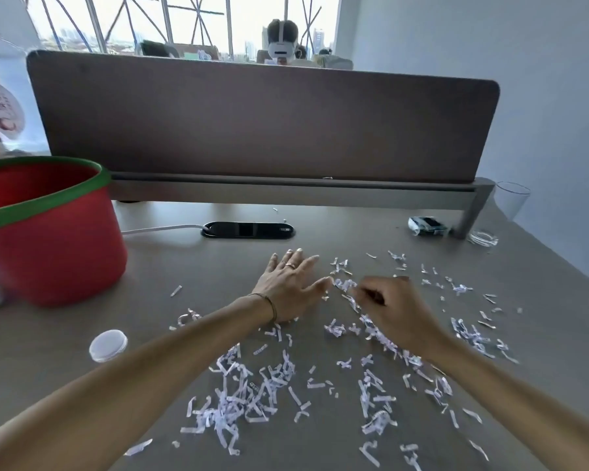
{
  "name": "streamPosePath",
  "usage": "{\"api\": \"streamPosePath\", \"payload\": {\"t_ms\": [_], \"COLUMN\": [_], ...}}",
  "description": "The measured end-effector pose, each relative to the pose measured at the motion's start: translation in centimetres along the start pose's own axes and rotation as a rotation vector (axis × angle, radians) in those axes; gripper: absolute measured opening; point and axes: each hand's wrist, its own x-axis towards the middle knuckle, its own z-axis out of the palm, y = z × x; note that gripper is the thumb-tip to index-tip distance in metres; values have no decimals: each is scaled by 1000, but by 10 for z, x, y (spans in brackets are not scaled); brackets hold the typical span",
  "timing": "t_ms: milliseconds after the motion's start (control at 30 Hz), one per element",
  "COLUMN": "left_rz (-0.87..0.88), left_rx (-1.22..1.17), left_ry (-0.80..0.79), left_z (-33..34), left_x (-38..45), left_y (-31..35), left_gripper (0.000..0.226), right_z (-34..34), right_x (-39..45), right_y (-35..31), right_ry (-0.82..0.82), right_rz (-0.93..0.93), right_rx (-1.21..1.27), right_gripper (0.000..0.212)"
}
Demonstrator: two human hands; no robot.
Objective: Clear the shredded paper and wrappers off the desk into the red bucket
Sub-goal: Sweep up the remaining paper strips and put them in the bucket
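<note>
Shredded paper [242, 399] is scattered over the tabletop [191, 266], mostly near and right. Left hand [288, 287] is laid flat, fingers straight and spread, nothing held. Right hand [393, 309] is curled over shreds; whether any are pinched cannot be told, fingertips hidden and blurred. Red bucket [48, 229] is stood far left, cut off by the frame edge. Crumpled wrapper [427, 226] is seen far right by the divider [262, 120], details unclear

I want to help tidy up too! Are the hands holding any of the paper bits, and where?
The left hand lies flat on the desk, holding nothing. The right hand is curled among the shredded paper; whether it pinches any cannot be told.
</note>
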Motion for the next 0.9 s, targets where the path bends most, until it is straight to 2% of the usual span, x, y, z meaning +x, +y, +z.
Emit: {"api": "streamPosePath", "payload": {"t_ms": [167, 333, 467, 567, 633, 700, 767, 900], "left_rz": [140, 282, 455, 577, 616, 619, 601, 573], "left_rx": [-3, -14, -157, -107, -42, 33, 64, 78], "left_ry": [-47, -67, -196, -235, -174, -25, 80, 129], "left_z": [22, 39, 38, 36, 36, 35, 32, 31], "left_x": [25, 46, 14, -20, -34, -37, -34, -22], "left_y": [61, 108, 135, 127, 119, 118, 119, 119], "left_gripper": [80, 79, 72, 74, 76, 70, 57, 29], "right_z": [-48, -73, -84, -82, -77, -70, -63, -55], "right_x": [-28, -62, -79, -81, -79, -75, -73, -69], "right_y": [28, 41, 50, 53, 52, 49, 45, 39], "right_ry": [190, 269, 285, 289, 292, 280, 253, 251], "right_rz": [169, 270, 277, 285, 277, 273, 263, 265], "right_rx": [-18, -24, -32, -13, -4, 5, 29, 29], "right_gripper": [50, 52, 48, 51, 48, 47, 47, 46]}}
